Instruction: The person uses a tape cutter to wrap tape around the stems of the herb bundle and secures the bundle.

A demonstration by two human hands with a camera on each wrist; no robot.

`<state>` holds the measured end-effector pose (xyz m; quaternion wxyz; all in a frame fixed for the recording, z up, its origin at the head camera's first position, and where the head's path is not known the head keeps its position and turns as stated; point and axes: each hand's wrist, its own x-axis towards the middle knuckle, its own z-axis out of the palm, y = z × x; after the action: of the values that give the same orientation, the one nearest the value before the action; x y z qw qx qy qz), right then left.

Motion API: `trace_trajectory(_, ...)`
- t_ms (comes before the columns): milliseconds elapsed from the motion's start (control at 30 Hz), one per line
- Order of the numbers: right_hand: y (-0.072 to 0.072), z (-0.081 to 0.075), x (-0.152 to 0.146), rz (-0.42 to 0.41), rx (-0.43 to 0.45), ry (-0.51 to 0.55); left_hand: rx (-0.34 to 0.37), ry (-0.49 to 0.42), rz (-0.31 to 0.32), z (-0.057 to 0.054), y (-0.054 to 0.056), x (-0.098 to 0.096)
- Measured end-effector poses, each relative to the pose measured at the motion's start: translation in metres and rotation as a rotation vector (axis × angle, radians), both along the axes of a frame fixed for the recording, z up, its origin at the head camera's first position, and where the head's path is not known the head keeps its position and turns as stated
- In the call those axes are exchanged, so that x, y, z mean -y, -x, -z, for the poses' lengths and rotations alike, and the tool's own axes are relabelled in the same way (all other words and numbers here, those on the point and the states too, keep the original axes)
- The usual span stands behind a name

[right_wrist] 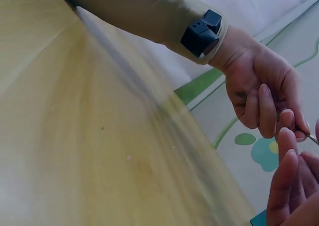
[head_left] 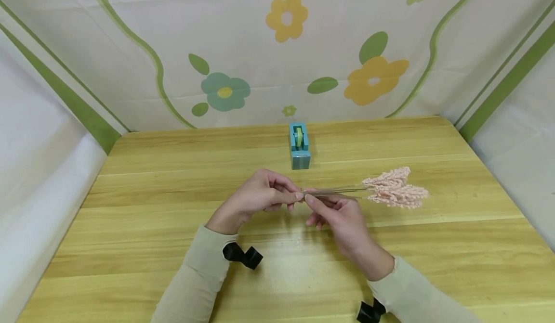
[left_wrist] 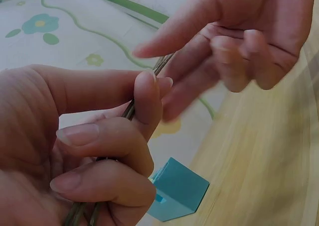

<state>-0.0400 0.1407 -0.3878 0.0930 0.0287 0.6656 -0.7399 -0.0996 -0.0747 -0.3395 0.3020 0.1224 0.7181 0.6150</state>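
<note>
A bunch of pale pink flower sprays (head_left: 396,190) points right over the wooden table in the head view, its thin stems (head_left: 336,191) running left to both hands. The left hand (head_left: 262,194) pinches the stem ends between thumb and forefinger. In the left wrist view, its other fingers (left_wrist: 117,146) curl round the lower stems. Close beside it, the right hand (head_left: 344,219) has its thumb and forefinger about the stems. These two digits stand apart in the left wrist view, with the right hand's other fingers loosely bent.
A teal tape dispenser (head_left: 300,146) with a yellow-green roll stands beyond the hands on the wooden table (head_left: 151,183). Behind the table's far edge hangs a white cloth (head_left: 243,34) printed with flowers. Black cameras (head_left: 249,257) are strapped at both wrists.
</note>
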Motion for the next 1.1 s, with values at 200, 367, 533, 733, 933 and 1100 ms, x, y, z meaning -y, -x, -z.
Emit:
trace_trajectory(200,-0.021,-0.015,-0.012,-0.129,-0.024,-0.235,0.017,0.038,0.004,-0.005,0.0,0.0)
trace_trajectory(367,-0.022,-0.047,-0.021,-0.116,-0.295,-0.287,0.013,0.046,-0.011,-0.005,0.0,0.0)
trace_trajectory(533,0.0,-0.073,-0.03,-0.081,-0.535,-0.507,0.002,0.05,0.003,-0.005,0.0,0.001)
trace_trajectory(733,0.035,-0.081,-0.041,-0.429,-0.628,-0.92,-0.01,0.05,0.005,-0.001,0.002,0.001)
trace_trajectory(933,0.05,-0.077,-0.048,-0.656,-0.499,-0.927,-0.015,0.08,-0.011,0.002,0.004,0.0)
trace_trajectory(1100,0.048,-0.069,-0.05,-0.53,-0.62,-0.925,-0.031,0.121,-0.004,-0.002,0.003,0.001)
